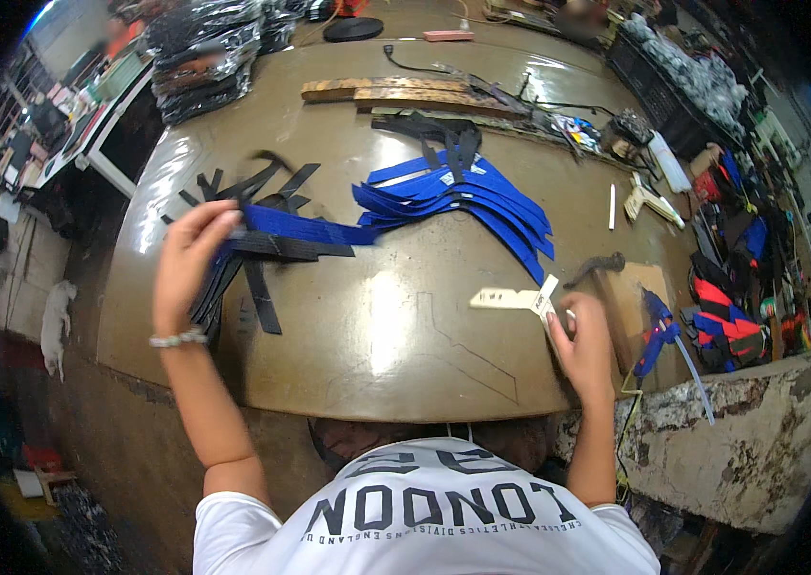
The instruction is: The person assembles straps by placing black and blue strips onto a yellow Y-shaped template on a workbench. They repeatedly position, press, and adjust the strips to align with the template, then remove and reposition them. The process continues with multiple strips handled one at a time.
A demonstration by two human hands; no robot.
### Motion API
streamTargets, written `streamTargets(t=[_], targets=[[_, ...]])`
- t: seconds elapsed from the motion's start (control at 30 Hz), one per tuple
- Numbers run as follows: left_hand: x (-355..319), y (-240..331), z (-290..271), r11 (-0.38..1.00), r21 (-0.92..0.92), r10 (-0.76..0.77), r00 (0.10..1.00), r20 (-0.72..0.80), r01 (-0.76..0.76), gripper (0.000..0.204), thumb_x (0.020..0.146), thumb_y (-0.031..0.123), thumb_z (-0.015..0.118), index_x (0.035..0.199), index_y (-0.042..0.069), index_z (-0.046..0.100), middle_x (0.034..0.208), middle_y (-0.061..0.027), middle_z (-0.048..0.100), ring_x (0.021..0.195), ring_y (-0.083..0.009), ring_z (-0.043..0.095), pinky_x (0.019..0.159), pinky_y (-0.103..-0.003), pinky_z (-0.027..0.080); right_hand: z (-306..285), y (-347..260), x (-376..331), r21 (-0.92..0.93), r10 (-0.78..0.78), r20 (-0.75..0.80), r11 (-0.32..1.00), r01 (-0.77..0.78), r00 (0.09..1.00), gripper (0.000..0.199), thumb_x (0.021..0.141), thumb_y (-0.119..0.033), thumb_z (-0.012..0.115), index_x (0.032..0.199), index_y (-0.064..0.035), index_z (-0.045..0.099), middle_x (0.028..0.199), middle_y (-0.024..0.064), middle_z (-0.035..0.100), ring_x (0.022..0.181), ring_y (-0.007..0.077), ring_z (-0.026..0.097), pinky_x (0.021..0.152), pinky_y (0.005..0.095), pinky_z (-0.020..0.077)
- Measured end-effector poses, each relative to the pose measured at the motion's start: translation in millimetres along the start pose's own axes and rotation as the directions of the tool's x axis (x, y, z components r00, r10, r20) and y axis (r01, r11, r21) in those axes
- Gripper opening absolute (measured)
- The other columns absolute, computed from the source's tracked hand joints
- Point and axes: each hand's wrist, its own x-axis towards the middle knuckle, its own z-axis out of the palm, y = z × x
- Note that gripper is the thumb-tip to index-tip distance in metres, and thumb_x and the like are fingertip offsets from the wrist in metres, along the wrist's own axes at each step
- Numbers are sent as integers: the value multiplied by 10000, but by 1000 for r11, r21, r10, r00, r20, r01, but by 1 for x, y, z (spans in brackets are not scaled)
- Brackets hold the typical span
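Over a pile of black straps [262, 297] on the left of the table, my left hand [193, 251] pinches the end of a blue strap [305, 225]. That strap stretches to the right, blurred by motion at its far end. At the right front, my right hand [586, 343] is closed on a flat cream Y-shaped template [511, 299], held just over the tabletop. A small white tip shows by its fingers; I cannot make out what it is. Between the hands and farther back lie several fanned blue straps [473, 201] with black straps [449, 139] at their top.
An angled outline [463, 343] is drawn on the brown table [348, 326]. At right are a blue glue gun [653, 335], a wooden board [628, 297], a white stick [613, 206] and another cream template [653, 203]. Wooden bars [405, 94] and plastic-wrapped bundles [204, 67] lie behind.
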Motion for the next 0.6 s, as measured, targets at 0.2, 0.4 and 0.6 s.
streamTargets(t=[0.2,0.4,0.6], targets=[[20,-83,-28,827,358,-315,885,-343,433,311,882,190,750,1098,-27,697,1019,-113,719,931,-179,656,875,-308,501,-1,11,0,156,99,122,981,-118,988,239,880,-124,698,998,22,551,1148,185,613,1046,361,585,871,414,485],[65,-3,153,943,63,332,938,-95,-327,230,905,132,662,1097,17,715,1046,-134,738,979,-223,694,894,-353,521,8,-10,-18,-61,-11,66,998,15,998,276,832,-141,742,913,14,529,896,201,560,846,396,539,758,486,446],[115,14,274,870,403,154,932,328,-285,414,824,139,704,1219,35,634,991,-253,691,927,-427,658,854,-488,526,10,-17,-35,30,27,-29,999,-26,999,225,823,-33,708,902,31,507,783,202,615,677,379,611,625,423,485]])
